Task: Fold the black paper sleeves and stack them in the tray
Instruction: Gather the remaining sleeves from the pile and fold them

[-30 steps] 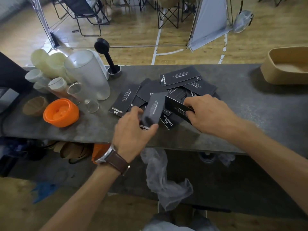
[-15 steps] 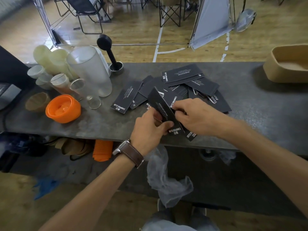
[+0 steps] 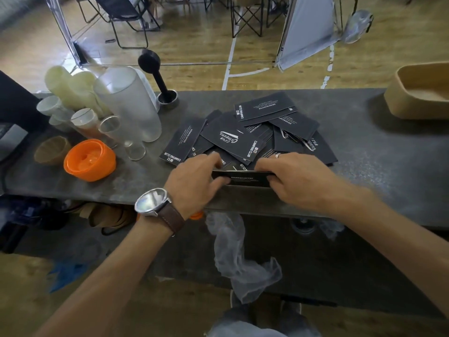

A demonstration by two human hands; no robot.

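Black sleeve (image 3: pixel 245 178) lies left-right at near table edge; left hand (image 3: pixel 196 178), right hand (image 3: pixel 298 178) pinch ends; tray (image 3: pixel 398 103) far right, right hand nearer

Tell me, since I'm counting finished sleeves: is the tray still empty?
Empty as far as shows: the tan tray reveals only bare floor inside, though its right part is cut off by the frame.

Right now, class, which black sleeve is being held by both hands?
The sleeve at the table's near edge: left hand and right hand pinch its ends.
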